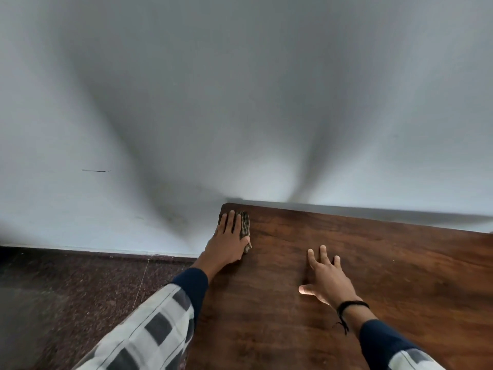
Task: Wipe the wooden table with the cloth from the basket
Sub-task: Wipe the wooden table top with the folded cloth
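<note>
- 1 wooden table point(269, 321), at 5 o'clock in the view.
- 1 cloth point(245, 225), at the table's 11 o'clock corner.
- 2 hands: left hand point(226, 243) at 6 o'clock, right hand point(326, 276) at 5 o'clock.
- 1 black wrist cord point(352, 305).
- 2 checked sleeves: left sleeve point(149, 329), right sleeve point(412, 359).

Most of the cloth point(245, 225) is hidden under the left hand point(226, 243); only a strip shows beside it. The wooden table point(386, 263) runs off the right side and the bottom of the picture. The left sleeve point(149, 329) and the right sleeve point(386, 343) are cut off at the bottom too, and the table's far edge is blurry.
</note>
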Demonstrator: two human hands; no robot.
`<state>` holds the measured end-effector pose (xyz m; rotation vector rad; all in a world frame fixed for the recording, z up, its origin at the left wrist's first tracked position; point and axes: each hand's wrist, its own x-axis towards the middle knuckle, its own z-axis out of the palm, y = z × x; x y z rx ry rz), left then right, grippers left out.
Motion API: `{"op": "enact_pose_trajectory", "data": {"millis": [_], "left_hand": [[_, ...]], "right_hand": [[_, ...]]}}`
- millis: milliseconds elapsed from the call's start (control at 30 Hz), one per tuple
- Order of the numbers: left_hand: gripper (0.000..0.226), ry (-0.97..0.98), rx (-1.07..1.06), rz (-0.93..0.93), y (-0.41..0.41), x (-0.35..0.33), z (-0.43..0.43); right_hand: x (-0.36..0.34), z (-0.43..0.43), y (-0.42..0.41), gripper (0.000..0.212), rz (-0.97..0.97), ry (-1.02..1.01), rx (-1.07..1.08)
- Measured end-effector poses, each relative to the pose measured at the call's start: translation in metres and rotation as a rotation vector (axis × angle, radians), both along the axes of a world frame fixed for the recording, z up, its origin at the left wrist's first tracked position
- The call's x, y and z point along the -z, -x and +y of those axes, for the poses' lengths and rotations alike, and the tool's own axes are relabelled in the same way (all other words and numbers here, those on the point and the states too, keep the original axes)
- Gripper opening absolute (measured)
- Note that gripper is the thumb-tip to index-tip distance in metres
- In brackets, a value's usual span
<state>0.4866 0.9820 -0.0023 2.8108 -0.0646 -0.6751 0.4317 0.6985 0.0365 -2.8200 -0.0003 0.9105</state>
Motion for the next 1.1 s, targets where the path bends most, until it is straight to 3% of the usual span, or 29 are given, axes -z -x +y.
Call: {"op": "enact_pose_trajectory", "data": {"millis": [133, 333, 600, 833, 1100], "left_hand": [[0.073, 0.009, -0.089, -0.053, -0.03, 0.001, -0.002], [0.072, 0.021, -0.061, -0.08, 0.013, -0.004, -0.004], [0.071, 0.063, -0.142, -0.117, -0.04, -0.005, 0.0], [0.069, 0.023, -0.032, -0.143, 0.028, 0.001, 0.002], [0.069, 0.056, -0.026, -0.096, -0.027, -0.008, 0.011]], "right_hand": [[0.002, -0.002, 0.001, 0.11, -0.023, -0.015, 0.017], [0.004, -0.003, 0.0, 0.11, -0.022, -0.024, 0.017], [0.003, -0.002, -0.002, 0.11, -0.018, -0.023, 0.018], [0.003, -0.002, -0.001, 0.111, -0.019, 0.002, 0.007], [-0.001, -0.001, 0.0, 0.11, -0.025, 0.01, 0.008]]}}
